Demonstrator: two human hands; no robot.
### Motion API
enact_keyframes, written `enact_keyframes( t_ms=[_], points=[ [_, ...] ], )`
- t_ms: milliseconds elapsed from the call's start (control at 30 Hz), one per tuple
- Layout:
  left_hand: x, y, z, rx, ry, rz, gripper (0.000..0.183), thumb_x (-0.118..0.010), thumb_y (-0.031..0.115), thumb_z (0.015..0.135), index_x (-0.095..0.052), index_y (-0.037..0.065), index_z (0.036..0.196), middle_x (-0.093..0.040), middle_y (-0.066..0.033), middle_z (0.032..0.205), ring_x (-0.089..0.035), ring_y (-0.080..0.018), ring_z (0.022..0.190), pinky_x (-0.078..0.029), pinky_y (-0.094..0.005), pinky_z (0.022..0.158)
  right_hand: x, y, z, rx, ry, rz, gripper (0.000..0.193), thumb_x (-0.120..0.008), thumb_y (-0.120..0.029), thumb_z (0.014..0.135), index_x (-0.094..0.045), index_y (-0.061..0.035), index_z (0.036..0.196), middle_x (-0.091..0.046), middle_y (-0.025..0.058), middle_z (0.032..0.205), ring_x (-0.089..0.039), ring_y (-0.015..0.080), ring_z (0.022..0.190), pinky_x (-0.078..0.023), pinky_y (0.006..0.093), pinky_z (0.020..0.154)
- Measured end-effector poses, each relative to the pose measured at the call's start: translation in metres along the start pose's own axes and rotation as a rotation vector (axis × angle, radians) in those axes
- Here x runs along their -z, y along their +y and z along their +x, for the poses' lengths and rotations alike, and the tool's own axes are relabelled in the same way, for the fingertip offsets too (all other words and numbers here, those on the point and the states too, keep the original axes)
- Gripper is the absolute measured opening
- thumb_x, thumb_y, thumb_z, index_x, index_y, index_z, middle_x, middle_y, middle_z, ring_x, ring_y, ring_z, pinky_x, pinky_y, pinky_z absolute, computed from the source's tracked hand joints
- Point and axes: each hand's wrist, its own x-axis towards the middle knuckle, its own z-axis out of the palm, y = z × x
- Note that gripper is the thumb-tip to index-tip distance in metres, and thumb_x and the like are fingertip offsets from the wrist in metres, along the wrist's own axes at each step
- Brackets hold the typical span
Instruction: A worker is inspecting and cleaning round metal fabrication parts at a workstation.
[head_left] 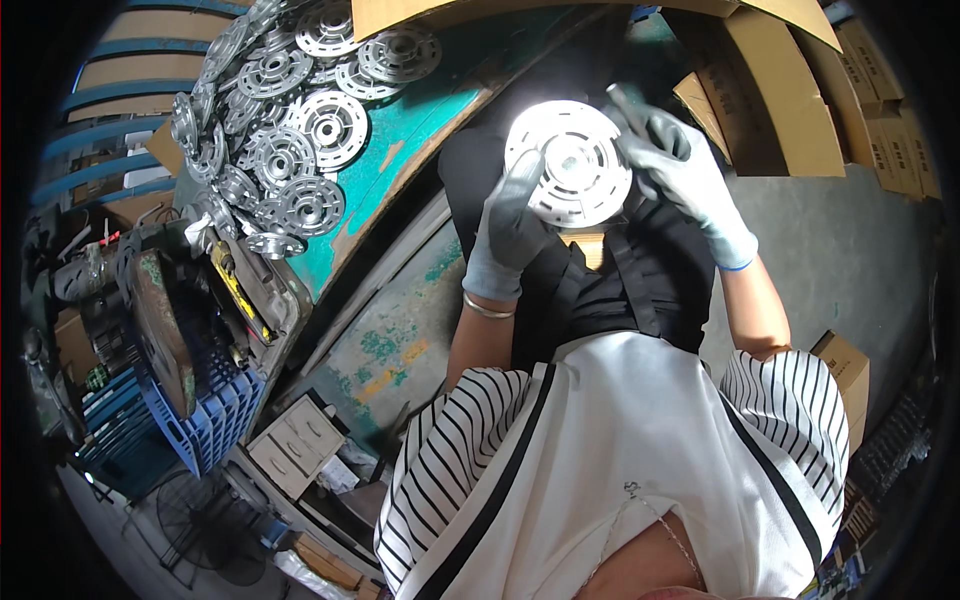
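My left hand [512, 222], in a grey work glove, grips the left edge of a round slotted metal disc [578, 195] with a raised hub. The disc is held over my lap, and strong light washes out part of its face. My right hand [688, 172], gloved too, is closed around a slim grey rod-like tool [622, 102] beside the disc's right edge. Fingers hide most of that tool, so its kind does not show. Whether its tip touches the disc, I cannot tell.
Several similar metal discs [283, 160] are heaped on a worn green table [385, 150] at the far left. Cardboard boxes [800, 110] stand at the far right. To the left are a blue plastic crate [212, 425], a yellow-handled tool [240, 290] and a small drawer unit [297, 440].
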Motion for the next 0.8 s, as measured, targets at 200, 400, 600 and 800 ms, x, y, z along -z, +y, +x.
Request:
enact_keyframes(
  t_ms=[200,400,600,800],
  points=[
    [-0.029,0.004,0.022,0.155,0.415,-0.601,0.044,-0.062,0.017,0.089,-0.047,-0.007,0.122,-0.061,-0.0134,0.115,-0.062,-0.0211,0.101,-0.05,-0.0358,0.089,-0.018,-0.022,-0.04,-0.064,0.043,0.009,0.027,-0.052,-0.022,0.096,-0.061,-0.0058,0.115,-0.065,0.0022,0.083,-0.049,0.0035,0.048,-0.039,0.0165,0.046],
    [-0.022,0.014,0.024,-0.051,0.343,0.266,0.053,-0.066,0.01,0.085,-0.041,-0.014,0.126,-0.062,-0.0169,0.112,-0.062,-0.0231,0.101,-0.049,-0.0309,0.088,-0.05,0.008,-0.053,-0.024,-0.071,-0.365,0.028,-0.057,-0.019,0.091,-0.06,-0.003,0.114,-0.062,0.0074,0.073,-0.055,0.0119,0.048,-0.045,0.0282,0.052],
    [-0.025,0.018,0.022,-0.07,0.405,0.215,0.043,-0.059,0.005,0.088,-0.044,-0.01,0.125,-0.063,-0.0172,0.108,-0.064,-0.0211,0.089,-0.051,-0.029,0.081,-0.05,0.017,-0.053,0.165,0.022,-0.559,0.027,-0.06,-0.019,0.088,-0.061,-0.0048,0.11,-0.061,0.0145,0.075,-0.06,0.0272,0.061,-0.047,0.0349,0.058],
    [-0.035,0.033,0.019,0.199,0.432,-0.548,0.04,-0.056,0.003,0.089,-0.045,-0.009,0.125,-0.063,-0.018,0.106,-0.065,-0.0238,0.089,-0.051,-0.0299,0.08,-0.048,0.029,-0.049,0.321,0.05,-0.735,0.021,-0.06,-0.019,0.087,-0.063,-0.0058,0.103,-0.06,0.0141,0.073,-0.06,0.0294,0.064,-0.046,0.0369,0.059]
  ],
)
